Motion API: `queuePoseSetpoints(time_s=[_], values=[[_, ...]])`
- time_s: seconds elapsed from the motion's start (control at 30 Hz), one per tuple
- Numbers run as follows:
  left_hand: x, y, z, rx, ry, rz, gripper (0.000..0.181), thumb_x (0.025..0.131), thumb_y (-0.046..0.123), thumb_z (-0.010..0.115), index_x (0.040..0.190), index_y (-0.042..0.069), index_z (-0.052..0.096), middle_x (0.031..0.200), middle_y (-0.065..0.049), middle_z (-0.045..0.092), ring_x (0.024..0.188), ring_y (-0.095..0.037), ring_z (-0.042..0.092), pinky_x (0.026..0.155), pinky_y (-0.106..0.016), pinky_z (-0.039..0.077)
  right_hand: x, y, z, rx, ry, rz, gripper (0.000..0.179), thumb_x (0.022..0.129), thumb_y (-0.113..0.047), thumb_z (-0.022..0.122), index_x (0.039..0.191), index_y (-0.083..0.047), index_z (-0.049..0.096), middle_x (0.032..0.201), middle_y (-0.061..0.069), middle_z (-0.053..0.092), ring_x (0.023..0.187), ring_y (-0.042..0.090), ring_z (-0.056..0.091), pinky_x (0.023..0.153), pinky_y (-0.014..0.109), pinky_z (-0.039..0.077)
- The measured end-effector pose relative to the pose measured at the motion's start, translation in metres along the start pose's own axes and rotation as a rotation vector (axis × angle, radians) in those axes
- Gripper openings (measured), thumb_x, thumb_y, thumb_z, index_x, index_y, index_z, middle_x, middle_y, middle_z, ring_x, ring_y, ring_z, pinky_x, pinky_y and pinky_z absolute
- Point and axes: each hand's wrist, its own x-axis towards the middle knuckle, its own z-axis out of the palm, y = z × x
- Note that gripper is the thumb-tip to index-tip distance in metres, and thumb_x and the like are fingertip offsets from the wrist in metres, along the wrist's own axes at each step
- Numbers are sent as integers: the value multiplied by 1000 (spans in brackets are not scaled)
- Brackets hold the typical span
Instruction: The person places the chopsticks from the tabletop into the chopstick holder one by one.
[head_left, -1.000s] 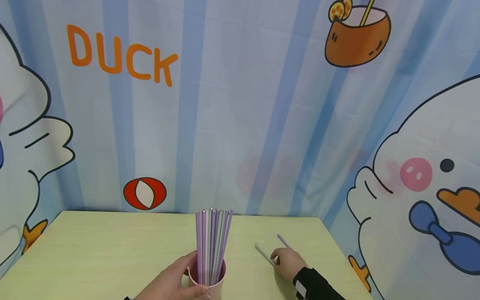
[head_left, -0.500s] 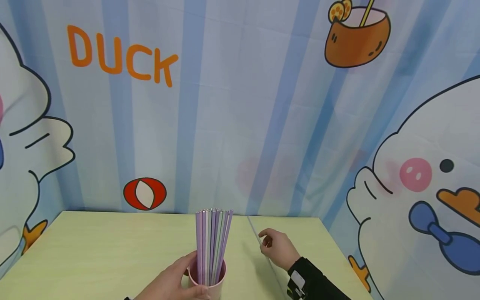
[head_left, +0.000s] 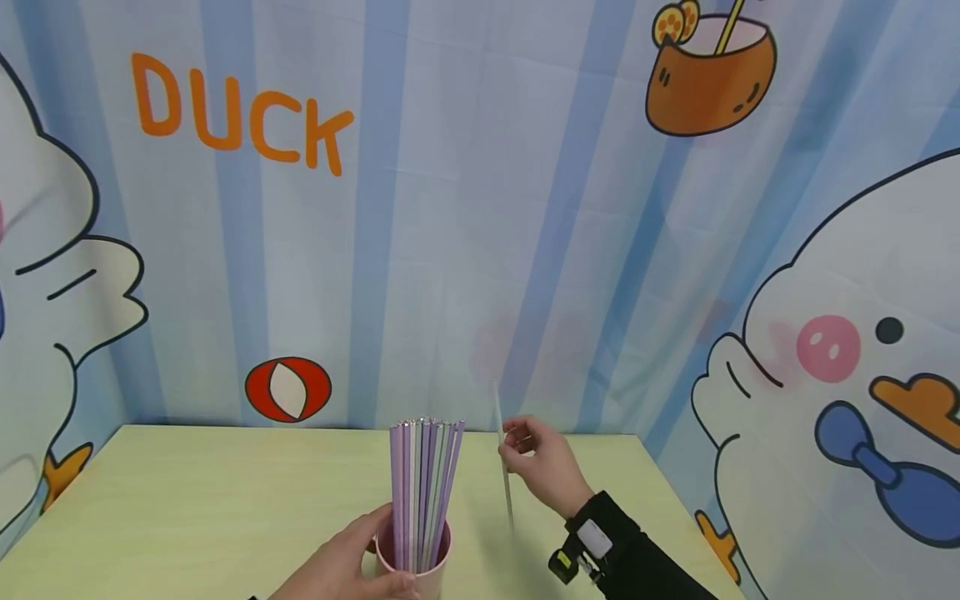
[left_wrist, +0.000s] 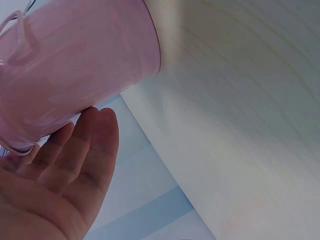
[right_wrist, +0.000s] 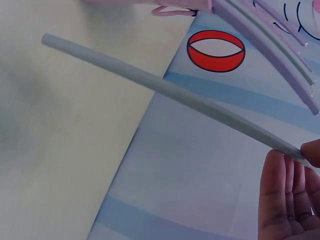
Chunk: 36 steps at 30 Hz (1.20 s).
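Observation:
My left hand grips a small pink pail at the table's front, thumb on the near side. In the left wrist view, the fingers rest against the pail's side. A bundle of purple and pale straws stands upright in it, tops well above the rim. To the right, my right hand pinches one pale grey-green straw between thumb and fingertips, close to upright. The right wrist view shows the straw held near one end, its long part extending out past the fingers.
The pale wood table ends at a striped blue curtain printed with ducks and a coconut drink. The pail has a looped ear on its side. A black wrist strap with a device sits on my right wrist.
My right hand has risen and moved left and away from me, and the pale straw has swung from slanting to nearly upright. The left hand and pail stay in place.

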Motion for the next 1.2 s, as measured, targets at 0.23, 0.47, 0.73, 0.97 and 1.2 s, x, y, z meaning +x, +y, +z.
queuePoseSetpoints(time_s=[0.23,0.47,0.73,0.97,1.2], values=[[1,-1,0,7,1,-17,98,75,57,74,152,13,32,121,-4,57,101,-23,56,88,-56,51,3,-38,0,99,78,-23,28,92,-6,65,119,0,60,93,11,62,83,25,62,74,42,59],[2,0,0,-7,-1,-37,100,74,57,74,153,13,31,125,-5,56,102,-23,55,89,-56,51,2,-65,0,231,113,-74,31,93,-1,63,123,4,55,98,14,60,88,28,61,76,39,59],[1,-1,-1,-8,-10,-4,98,76,56,74,152,12,31,125,-7,56,103,-24,56,90,-57,51,12,-48,15,319,117,-97,31,92,-6,66,120,0,56,99,15,58,86,25,60,75,42,60],[2,-2,-1,-25,-17,-11,99,76,58,73,153,13,31,127,-6,56,103,-24,56,89,-58,51,8,-45,28,330,86,-55,32,91,-1,66,120,3,54,98,14,57,88,27,60,75,43,60],[2,-4,-2,-37,-21,-8,99,75,58,73,154,14,30,127,-7,56,105,-25,56,90,-60,50,-6,-63,30,254,45,-56,28,91,3,63,117,6,52,97,16,58,88,30,61,73,39,60]])
